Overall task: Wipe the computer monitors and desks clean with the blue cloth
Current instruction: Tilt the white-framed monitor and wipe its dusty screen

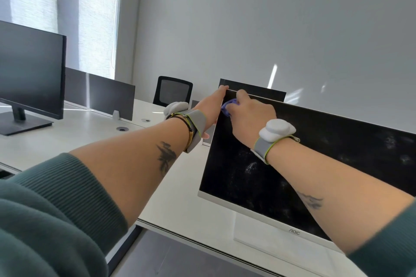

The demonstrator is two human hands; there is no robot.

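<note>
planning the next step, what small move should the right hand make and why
Probably sweep the blue cloth rightward and down across the screen: the right hand holds it at the upper-left corner, the left hand steadies the edge, smudges show lower right.

Dark green ribbed sleeves [56,209], grey wristbands [199,122] edged in lime, a white rounded pod [276,129] on each, dark tattoo [166,156] on each forearm, black and gold bracelets [190,138] on left wrist

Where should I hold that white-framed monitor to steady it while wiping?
Probably the monitor by its upper left corner, coming from the left edge as the left hand does: the thin panel leans back, and an edge hold keeps fingers off the glass under the blue cloth.
</note>
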